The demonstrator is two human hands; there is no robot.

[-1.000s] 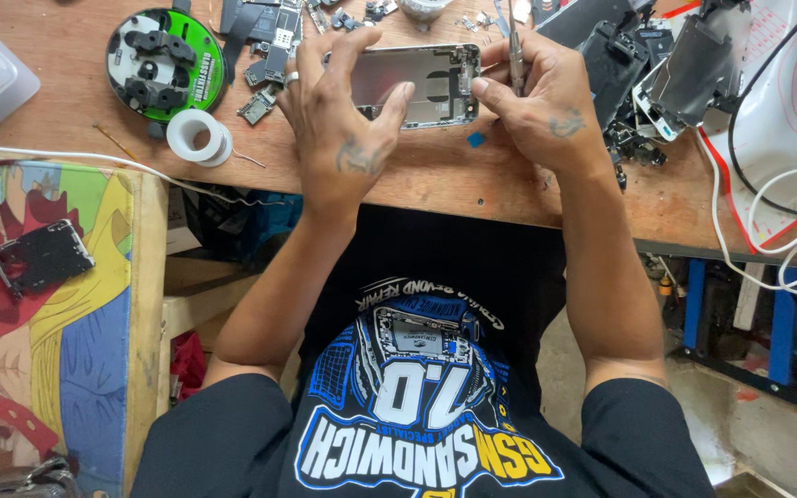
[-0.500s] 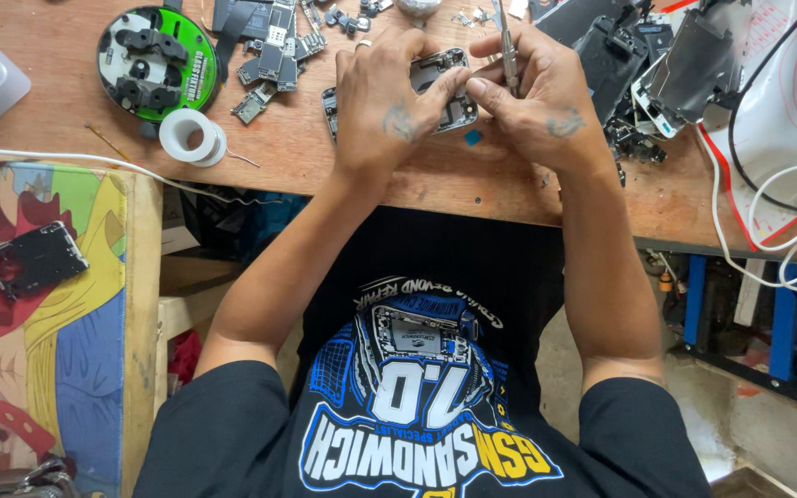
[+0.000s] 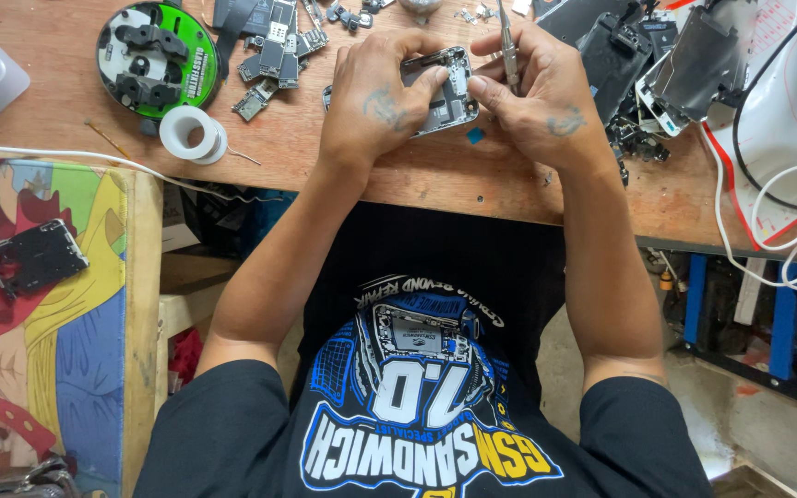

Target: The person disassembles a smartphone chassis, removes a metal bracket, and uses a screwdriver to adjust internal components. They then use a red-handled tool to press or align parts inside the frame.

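Phone frame (image 3: 445, 97) between both hands

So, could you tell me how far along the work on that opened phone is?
Done: the phone is already open, insides showing, with loose boards and small parts on the bench. In hand: the left hand steadies it while the right hand holds a thin metal tool. Left: nothing is reassembled; parts remain scattered.

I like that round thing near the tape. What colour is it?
The round tray is bright green with a white rim and black parts on top, seen in the head view.
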